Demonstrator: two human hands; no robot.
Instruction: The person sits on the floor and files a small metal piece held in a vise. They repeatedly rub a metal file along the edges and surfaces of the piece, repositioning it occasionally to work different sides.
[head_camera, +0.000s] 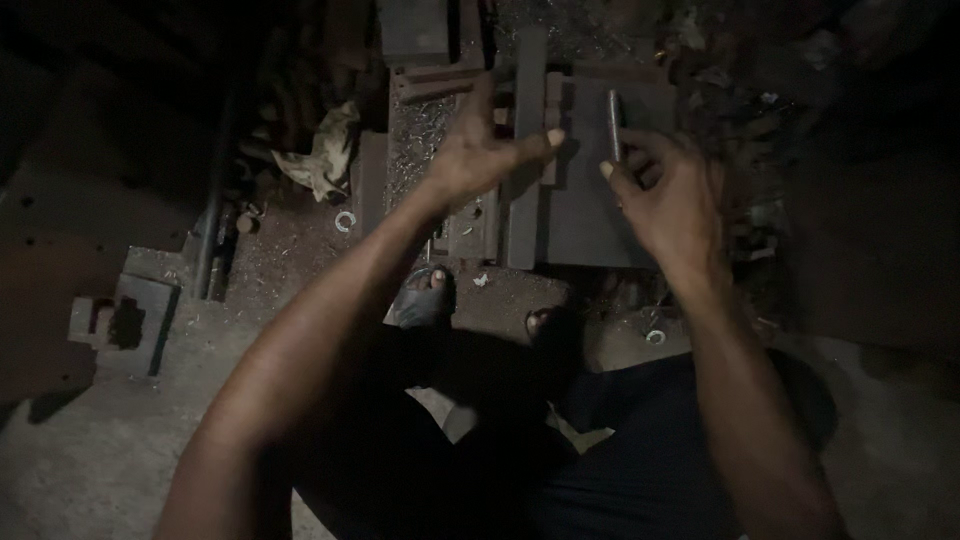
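Pretty dark here, but over on the floor we've got a crumpled rag (325, 150). Our left hand (480, 150) is spread, holding nothing, above the metal plates (580, 215). Our right hand (665, 195) pinches a thin metal rod (613, 125), upright over those plates.

Rod (613, 125) in right hand (668, 195): metal, dull grey, smooth. Flat plates (590, 215) below: dark metal, matt, unpolished. Rag (325, 150): cloth, crumpled, soiled. Floor (90, 440): rough, gritty, concrete-like, dusted with fine shavings. Rings (345, 221) on floor: pale metal, slight sheen.
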